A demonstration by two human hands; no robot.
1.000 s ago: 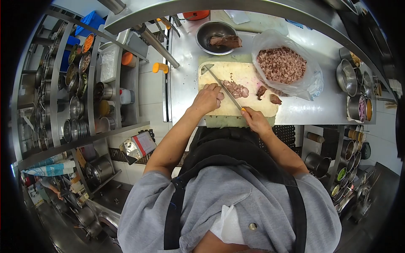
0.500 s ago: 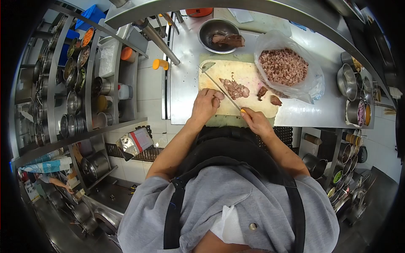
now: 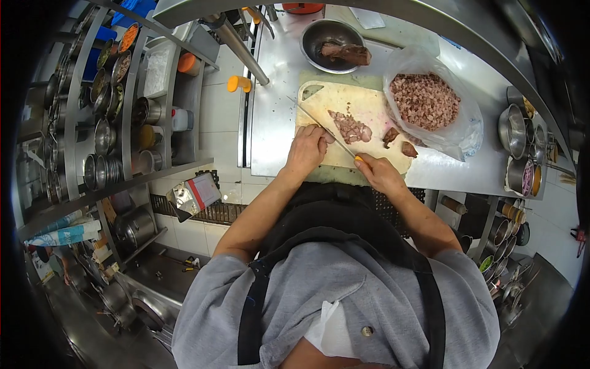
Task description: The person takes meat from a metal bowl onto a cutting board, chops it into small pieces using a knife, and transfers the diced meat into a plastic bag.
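Note:
My right hand (image 3: 382, 175) grips the yellow-marked handle of a long knife (image 3: 329, 132), whose thin blade slants up and left over the pale cutting board (image 3: 369, 98). Close against the blade's left side, my left hand (image 3: 309, 147) rests on the board with fingers curled in; whatever lies beneath the fingertips is hidden. Just right of the blade sits a small pile of diced meat (image 3: 351, 128). Two darker meat chunks, one browned piece (image 3: 390, 136) and one smaller piece (image 3: 409, 149), lie near the board's right edge.
A clear plastic bag (image 3: 462, 132) full of diced meat (image 3: 424, 101) stands right of the board. Behind it is a metal bowl (image 3: 313, 46) holding a large meat piece (image 3: 346, 53). Metal bowls (image 3: 511, 130) line the right side; a steel post (image 3: 239, 52) rises at left.
The whole view has shifted, so the table and board appear farther right. Both hands and the knife keep almost the same place on the board.

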